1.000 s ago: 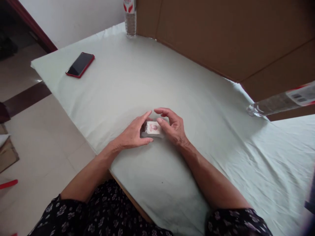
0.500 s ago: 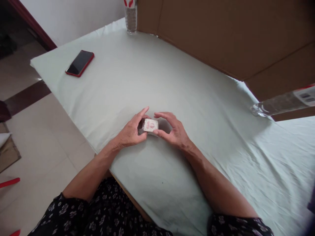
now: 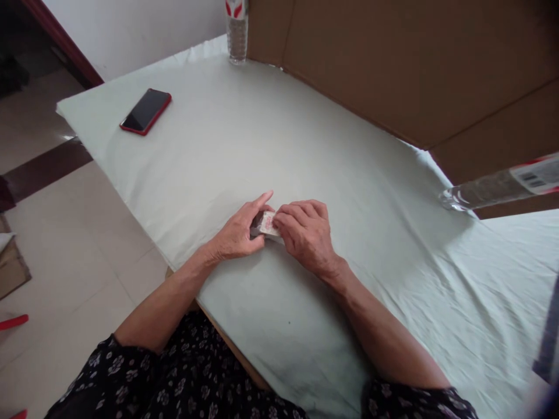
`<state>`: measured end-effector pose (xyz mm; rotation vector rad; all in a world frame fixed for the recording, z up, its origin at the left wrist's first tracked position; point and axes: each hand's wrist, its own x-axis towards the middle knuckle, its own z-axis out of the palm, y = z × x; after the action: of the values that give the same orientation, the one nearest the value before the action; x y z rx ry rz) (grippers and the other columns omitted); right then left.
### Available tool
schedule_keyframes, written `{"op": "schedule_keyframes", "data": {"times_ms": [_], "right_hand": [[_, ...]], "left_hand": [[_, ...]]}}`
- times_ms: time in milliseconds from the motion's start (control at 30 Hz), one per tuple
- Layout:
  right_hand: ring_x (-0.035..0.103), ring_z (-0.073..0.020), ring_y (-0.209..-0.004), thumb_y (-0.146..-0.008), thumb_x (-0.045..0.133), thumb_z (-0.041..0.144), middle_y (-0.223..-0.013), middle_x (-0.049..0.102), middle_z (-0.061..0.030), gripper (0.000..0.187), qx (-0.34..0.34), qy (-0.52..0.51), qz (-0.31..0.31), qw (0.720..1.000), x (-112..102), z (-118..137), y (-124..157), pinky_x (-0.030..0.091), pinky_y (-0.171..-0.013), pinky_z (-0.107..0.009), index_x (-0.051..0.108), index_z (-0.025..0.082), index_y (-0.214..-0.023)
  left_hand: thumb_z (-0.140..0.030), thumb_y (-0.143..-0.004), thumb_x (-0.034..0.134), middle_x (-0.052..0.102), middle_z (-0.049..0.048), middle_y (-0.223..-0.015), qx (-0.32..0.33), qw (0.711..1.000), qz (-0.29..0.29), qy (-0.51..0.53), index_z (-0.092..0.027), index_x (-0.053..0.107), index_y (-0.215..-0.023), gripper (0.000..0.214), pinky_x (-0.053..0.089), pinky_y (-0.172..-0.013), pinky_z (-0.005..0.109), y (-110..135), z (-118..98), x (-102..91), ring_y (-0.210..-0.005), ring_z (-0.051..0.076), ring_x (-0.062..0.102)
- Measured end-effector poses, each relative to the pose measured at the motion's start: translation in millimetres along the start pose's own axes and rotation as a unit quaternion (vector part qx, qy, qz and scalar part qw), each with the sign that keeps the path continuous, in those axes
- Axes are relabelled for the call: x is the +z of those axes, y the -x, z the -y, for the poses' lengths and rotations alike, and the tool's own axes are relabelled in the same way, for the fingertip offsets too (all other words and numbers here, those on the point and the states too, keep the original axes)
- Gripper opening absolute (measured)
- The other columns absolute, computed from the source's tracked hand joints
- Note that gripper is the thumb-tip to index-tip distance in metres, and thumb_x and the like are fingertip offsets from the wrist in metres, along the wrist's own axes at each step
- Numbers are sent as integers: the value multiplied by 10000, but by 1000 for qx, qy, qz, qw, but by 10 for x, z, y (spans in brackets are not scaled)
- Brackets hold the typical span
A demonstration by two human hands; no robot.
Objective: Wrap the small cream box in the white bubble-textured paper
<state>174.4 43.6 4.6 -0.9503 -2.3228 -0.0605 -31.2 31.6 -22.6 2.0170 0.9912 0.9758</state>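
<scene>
A small white pack with red print (image 3: 268,224), seemingly in clear wrap or a clear case, is low over the cloth-covered table (image 3: 227,151) between my hands. My left hand (image 3: 240,231) brackets its left end, thumb at the near side and fingers at the far side, with the index finger raised off it. My right hand (image 3: 308,233) is curled over the right part, its fingertips pressed on the printed top and hiding some of it. The right thumb is out of sight beneath the hand.
A phone in a red case (image 3: 146,112) lies at the table's far left. One clear bottle (image 3: 238,41) stands at the back, another bottle (image 3: 489,189) at the right. Brown cardboard (image 3: 358,64) rises behind them. Tiled floor (image 3: 100,233) shows on the left.
My right hand has turned over from an open pinch beside the pack, and its fingers now rest curled on the top. My left hand stays around the left end.
</scene>
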Motion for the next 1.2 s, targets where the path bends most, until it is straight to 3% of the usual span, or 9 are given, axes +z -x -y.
{"op": "schedule_keyframes", "data": {"times_ms": [233,367,600,733,800,933,1033,1100,1200], "right_hand": [[680,-216,-948,-1028,455,255,-996,758,-44,161,109,-105,0,988,-52,9,-35,445,-909,-403,600,256,-958],[687,-207,-917,-1039,447,302,-969,752,-31,191,157,-165,3,974,-108,47,-59,473,-921,-395,600,262,-931],[677,-200,-868,-1028,499,423,-925,742,-32,245,259,-255,-46,930,-263,19,-157,515,-853,-357,634,252,-916],[662,-188,-832,-993,551,474,-844,721,-27,293,288,-300,-75,906,-149,-174,-168,525,-836,-346,643,238,-845],[668,-183,-829,-967,569,538,-838,717,-33,346,333,-341,-76,876,-60,-322,-129,533,-851,-355,643,228,-833],[711,-207,-899,-884,577,710,-1020,749,-69,521,403,-456,5,793,-23,-556,1,568,-822,-377,668,235,-1076],[709,-233,-963,-758,759,669,-1098,750,-71,633,362,-511,101,773,-73,-560,66,570,-818,-375,668,244,-1218],[698,-212,-873,-717,832,599,-967,747,-37,582,351,-515,112,774,-73,-498,69,554,-781,-350,711,232,-1152],[583,-140,-621,-797,771,586,-663,632,23,382,365,-500,54,783,-29,-394,21,488,-631,-295,733,207,-830]], "left_hand": [[-123,-740,627,486,143,-1501,3,999,3,50,-279,229,-1628,986,451,-1105,468,19,-6,20,-1338,292,518],[-263,-801,700,505,145,-1470,-68,990,20,118,-295,201,-1634,972,495,-1027,444,40,4,36,-1186,256,605],[-228,-791,701,612,109,-1319,-77,990,39,113,-280,226,-1635,970,503,-979,389,25,-22,53,-1084,220,633],[-209,-780,698,619,113,-1308,-73,990,47,114,-273,220,-1636,983,503,-959,380,19,-40,42,-1074,223,632],[-216,-784,699,622,111,-1291,-78,989,47,115,-270,217,-1637,981,498,-963,376,24,-37,43,-1078,221,628],[-226,-794,706,634,102,-1238,-84,988,32,123,-267,201,-1640,986,489,-966,372,38,-18,59,-1055,208,628],[-221,-807,704,635,98,-1244,-76,988,20,131,-269,181,-1641,986,480,-993,373,39,-5,73,-1071,202,630],[-215,-812,700,622,103,-1279,-70,988,15,136,-273,172,-1641,985,472,-1020,379,37,1,78,-1106,205,626],[-236,-814,720,588,123,-1335,-72,988,10,134,-271,202,-1633,970,455,-1062,412,37,10,79,-1160,227,611]]}}
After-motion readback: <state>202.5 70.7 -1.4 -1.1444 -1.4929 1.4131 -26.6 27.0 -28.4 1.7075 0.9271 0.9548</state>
